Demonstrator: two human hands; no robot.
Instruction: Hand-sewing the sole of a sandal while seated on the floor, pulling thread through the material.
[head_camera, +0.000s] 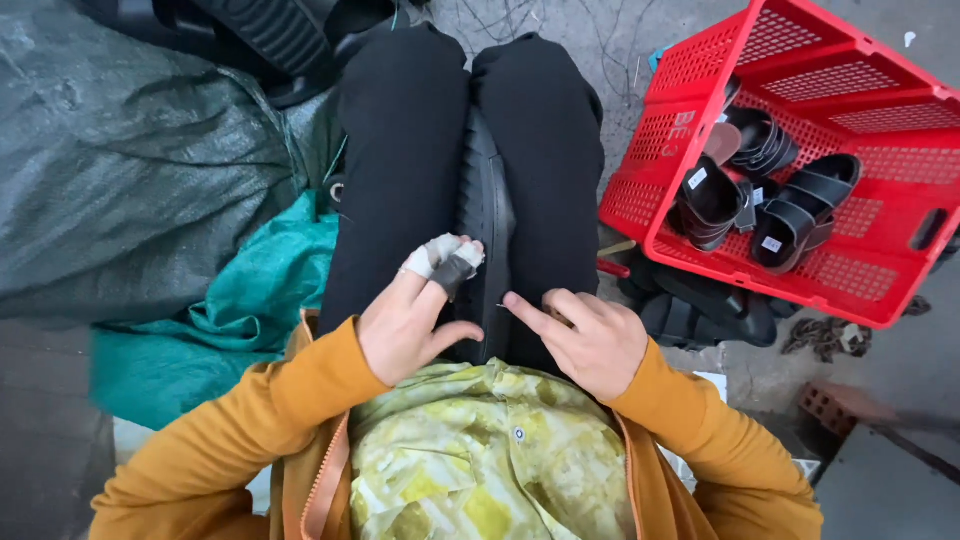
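While you sit over grey concrete floor (700, 30), left hand (405, 320) and right hand (590, 340) pinch black sole (488, 200); red crate (900, 280) beside.

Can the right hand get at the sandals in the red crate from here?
Probably yes. The right hand rests on the lap, and the red crate sits on that side, tipped open toward the person, black sandals uncovered. Nothing lies between; it may take a stretch.

You wear a mustard-orange jacket with an orange zipper, open over a yellow-green patterned shirt, and black trousers. Your left hand (408, 320) has taped fingertips (440, 255).
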